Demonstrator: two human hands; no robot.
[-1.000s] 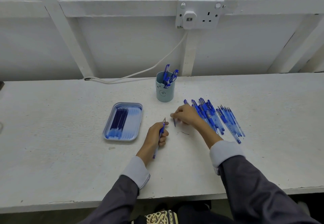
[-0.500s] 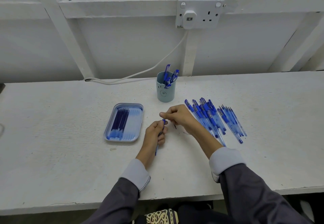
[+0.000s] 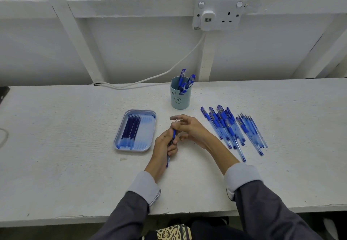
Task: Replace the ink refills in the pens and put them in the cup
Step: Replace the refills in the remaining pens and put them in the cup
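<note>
The left hand (image 3: 165, 144) grips a blue pen (image 3: 174, 133) over the table, long axis running near-to-far, metal tip pointing away. The right hand (image 3: 189, 129) curls at that tip; I cannot tell whether it pinches. Beyond lie the refill tray (image 3: 131, 150) to the left and loose pens (image 3: 231, 129) to the right, with the cup (image 3: 180, 100) farthest.

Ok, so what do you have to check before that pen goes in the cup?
1. Left hand holds the pen, fingers curled round it: ok.
2. Fresh refill inside the pen: cannot tell, the fingers cover most of the barrel.
3. Tip screwed on tight: cannot tell; the right hand is up at the tip.
4. Cup upright, with room among its pens: ok.
5. Spare refills lying in the tray for the next pen: ok.
</note>
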